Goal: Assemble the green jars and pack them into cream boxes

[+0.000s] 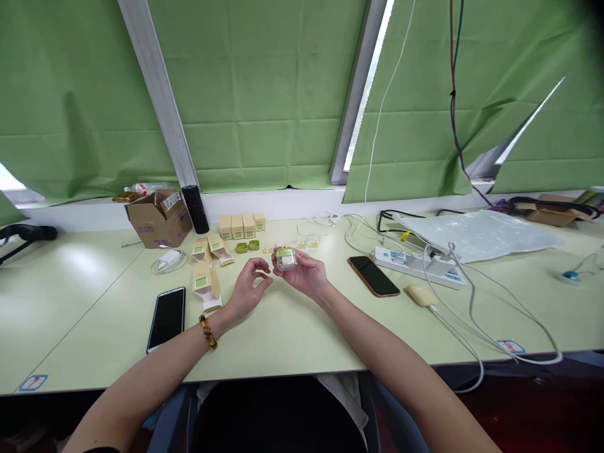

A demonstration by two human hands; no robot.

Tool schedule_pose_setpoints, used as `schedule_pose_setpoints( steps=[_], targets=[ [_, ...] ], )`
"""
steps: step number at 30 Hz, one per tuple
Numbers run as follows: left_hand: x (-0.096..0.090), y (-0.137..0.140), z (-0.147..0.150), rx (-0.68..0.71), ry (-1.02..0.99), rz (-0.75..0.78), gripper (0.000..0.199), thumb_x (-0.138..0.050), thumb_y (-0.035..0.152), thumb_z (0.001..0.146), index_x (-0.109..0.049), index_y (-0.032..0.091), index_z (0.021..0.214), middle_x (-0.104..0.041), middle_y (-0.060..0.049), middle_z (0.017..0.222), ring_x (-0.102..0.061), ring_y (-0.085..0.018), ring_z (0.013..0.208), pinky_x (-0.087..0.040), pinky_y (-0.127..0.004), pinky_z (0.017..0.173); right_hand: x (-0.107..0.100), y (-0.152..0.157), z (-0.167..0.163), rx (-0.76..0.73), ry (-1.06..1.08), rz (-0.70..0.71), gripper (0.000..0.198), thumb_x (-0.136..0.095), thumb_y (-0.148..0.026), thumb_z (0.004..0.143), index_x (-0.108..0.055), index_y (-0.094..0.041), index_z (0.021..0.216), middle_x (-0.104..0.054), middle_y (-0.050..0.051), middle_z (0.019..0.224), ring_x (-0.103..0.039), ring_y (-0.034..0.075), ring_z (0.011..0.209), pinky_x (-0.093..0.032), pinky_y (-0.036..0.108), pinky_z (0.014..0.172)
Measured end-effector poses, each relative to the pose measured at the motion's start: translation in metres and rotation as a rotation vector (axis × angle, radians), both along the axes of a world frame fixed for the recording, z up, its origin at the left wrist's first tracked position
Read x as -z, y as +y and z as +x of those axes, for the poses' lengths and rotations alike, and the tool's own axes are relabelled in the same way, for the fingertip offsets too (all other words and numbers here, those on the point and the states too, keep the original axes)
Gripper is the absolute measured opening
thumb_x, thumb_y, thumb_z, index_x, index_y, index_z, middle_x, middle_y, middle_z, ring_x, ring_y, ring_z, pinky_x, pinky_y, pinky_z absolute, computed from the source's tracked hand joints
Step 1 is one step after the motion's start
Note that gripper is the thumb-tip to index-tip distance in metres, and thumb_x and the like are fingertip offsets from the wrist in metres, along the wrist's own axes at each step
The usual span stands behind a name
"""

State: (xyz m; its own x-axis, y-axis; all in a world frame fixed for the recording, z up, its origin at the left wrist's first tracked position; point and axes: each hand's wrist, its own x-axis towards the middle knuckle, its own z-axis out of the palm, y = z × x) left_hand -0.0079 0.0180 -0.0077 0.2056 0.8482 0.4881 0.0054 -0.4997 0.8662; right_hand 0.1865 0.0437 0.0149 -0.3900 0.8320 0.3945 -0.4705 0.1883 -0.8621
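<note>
My right hand (306, 275) is closed around a small clear container (285, 258) with a green top and something white inside, held up above the table. To its left, my left hand (248, 288) holds nothing, its fingers curved and apart, a short gap from the container. Just beyond the hands sit two small green case-like pieces (248, 246), some tiny yellowish bits (267, 250) and clear pieces (307, 241) with yellow in them. Opened cream cartons (202, 280) with green squares on them lie left of my left hand.
Several upright small cartons (241, 227) stand at the back, near a cardboard box (160, 217) and a black cylinder (195, 209). A dark phone (167, 319) lies left; another phone (374, 275), a power strip (419, 266), a beige case (421, 295) and loose cables are right.
</note>
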Motion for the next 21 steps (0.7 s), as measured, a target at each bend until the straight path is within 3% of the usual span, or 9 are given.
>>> schedule_pose_setpoints(
  steps=[6, 10, 13, 17, 21],
  targets=[
    [-0.001, 0.000, -0.003, -0.096, 0.096, 0.054, 0.013, -0.064, 0.021, 0.091, -0.059, 0.022, 0.103, -0.062, -0.006, 0.106, -0.063, -0.019, 0.100, -0.053, -0.034, 0.088, 0.010, 0.011, 0.000, 0.031, -0.016, -0.054, 0.045, -0.073, -0.046, 0.079, -0.072, -0.019, 0.115, -0.073, 0.014, 0.116, -0.068, 0.029, 0.094, -0.055, 0.048, 0.082],
    [-0.005, 0.000, -0.005, -0.204, 0.172, 0.125, 0.008, -0.058, 0.019, 0.093, -0.059, 0.021, 0.100, -0.065, -0.005, 0.099, -0.063, -0.017, 0.093, -0.051, -0.032, 0.084, 0.026, 0.023, -0.004, 0.357, -0.358, -0.013, 0.048, -0.078, -0.044, 0.074, -0.072, -0.019, 0.114, -0.074, 0.011, 0.111, -0.067, 0.025, 0.092, -0.057, 0.043, 0.083],
    [-0.009, 0.002, -0.008, -0.276, 0.251, 0.131, 0.008, -0.055, 0.017, 0.093, -0.058, 0.021, 0.100, -0.066, -0.005, 0.098, -0.063, -0.017, 0.090, -0.050, -0.031, 0.080, 0.038, 0.026, -0.006, 0.632, -0.634, 0.120, 0.041, -0.075, -0.038, 0.076, -0.072, -0.019, 0.113, -0.071, 0.012, 0.116, -0.066, 0.024, 0.091, -0.057, 0.040, 0.080],
    [-0.023, 0.007, -0.018, -0.347, 0.459, 0.155, 0.011, -0.053, 0.019, 0.094, -0.058, 0.021, 0.104, -0.068, -0.005, 0.101, -0.063, -0.018, 0.087, -0.051, -0.033, 0.080, 0.046, 0.024, -0.005, 0.778, -0.851, 0.291, 0.034, -0.073, -0.035, 0.081, -0.068, -0.019, 0.111, -0.067, 0.011, 0.111, -0.063, 0.024, 0.091, -0.056, 0.039, 0.079],
    [-0.049, 0.009, -0.036, -0.474, 0.799, 0.191, 0.023, -0.053, 0.025, 0.096, -0.058, 0.020, 0.119, -0.068, -0.010, 0.115, -0.066, -0.023, 0.092, -0.051, -0.039, 0.084, 0.047, 0.021, -0.006, 0.850, -1.005, 0.325, 0.030, -0.075, -0.037, 0.082, -0.061, -0.019, 0.102, -0.064, 0.010, 0.106, -0.062, 0.025, 0.093, -0.052, 0.039, 0.083]
  ],
)
